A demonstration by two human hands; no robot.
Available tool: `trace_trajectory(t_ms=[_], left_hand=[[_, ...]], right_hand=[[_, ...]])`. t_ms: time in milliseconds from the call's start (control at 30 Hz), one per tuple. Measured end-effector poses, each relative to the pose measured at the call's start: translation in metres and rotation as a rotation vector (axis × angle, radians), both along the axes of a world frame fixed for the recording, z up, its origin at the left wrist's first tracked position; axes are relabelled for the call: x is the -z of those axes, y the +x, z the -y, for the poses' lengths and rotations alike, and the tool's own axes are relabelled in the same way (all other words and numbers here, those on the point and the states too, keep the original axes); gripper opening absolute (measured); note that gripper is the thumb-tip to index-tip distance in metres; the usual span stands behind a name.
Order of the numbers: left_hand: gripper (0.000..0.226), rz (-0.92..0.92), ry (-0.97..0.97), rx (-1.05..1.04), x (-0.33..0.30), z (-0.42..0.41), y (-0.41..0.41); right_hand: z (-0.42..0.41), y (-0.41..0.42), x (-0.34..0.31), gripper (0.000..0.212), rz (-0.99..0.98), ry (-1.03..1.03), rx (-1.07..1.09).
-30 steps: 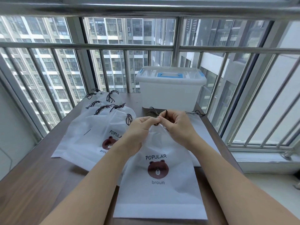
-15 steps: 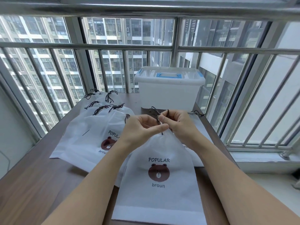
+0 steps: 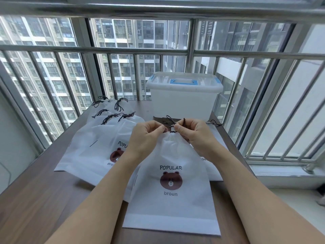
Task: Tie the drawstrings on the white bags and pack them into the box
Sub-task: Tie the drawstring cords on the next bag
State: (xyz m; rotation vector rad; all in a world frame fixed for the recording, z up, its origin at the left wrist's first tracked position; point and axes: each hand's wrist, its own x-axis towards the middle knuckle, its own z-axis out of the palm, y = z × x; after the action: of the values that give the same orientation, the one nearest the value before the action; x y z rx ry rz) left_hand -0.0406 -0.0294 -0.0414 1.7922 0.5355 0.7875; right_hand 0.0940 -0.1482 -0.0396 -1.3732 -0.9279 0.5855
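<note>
A white drawstring bag (image 3: pixel 173 194) with a brown bear print lies in front of me on the wooden table (image 3: pixel 35 199), its mouth gathered tight. My left hand (image 3: pixel 146 136) and my right hand (image 3: pixel 195 134) each pinch an end of its dark drawstring (image 3: pixel 171 123) just above the gathered top. A pile of several white bags (image 3: pixel 98 143) with tied dark cords lies to the left. Another white bag (image 3: pixel 213 170) lies partly hidden under my right forearm. The white plastic box (image 3: pixel 183 95) with a blue-handled lid stands shut at the table's far edge.
Metal window railings (image 3: pixel 123 50) run behind the table and along the right side. The table's right edge drops to a grey sill (image 3: pixel 281 175). Bare tabletop shows at the near left.
Both hands have drawn slightly apart with the cord ends, and the bag's mouth has cinched tighter. The bag has shifted a little toward me.
</note>
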Motion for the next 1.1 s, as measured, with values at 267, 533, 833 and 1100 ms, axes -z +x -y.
trace_trajectory(t_ms=[267,533,833,1100], left_hand=[[0.008,0.026,0.007,-0.162,0.003,0.013,0.006],[0.017,0.322,0.767,-0.197,0.004,0.015,-0.001],[0.022,0.207,0.584,-0.045,0.007,0.010,0.003],[0.008,0.065,0.234,0.046,0.009,0.004,0.005]], right_hand=[[-0.004,-0.002,0.005,0.023,0.011,-0.020,0.003],[-0.004,-0.005,0.006,0.025,0.023,0.007,-0.042],[-0.002,0.000,0.004,0.018,0.023,0.010,-0.117],[0.001,0.007,0.003,0.014,0.173,0.014,-0.039]])
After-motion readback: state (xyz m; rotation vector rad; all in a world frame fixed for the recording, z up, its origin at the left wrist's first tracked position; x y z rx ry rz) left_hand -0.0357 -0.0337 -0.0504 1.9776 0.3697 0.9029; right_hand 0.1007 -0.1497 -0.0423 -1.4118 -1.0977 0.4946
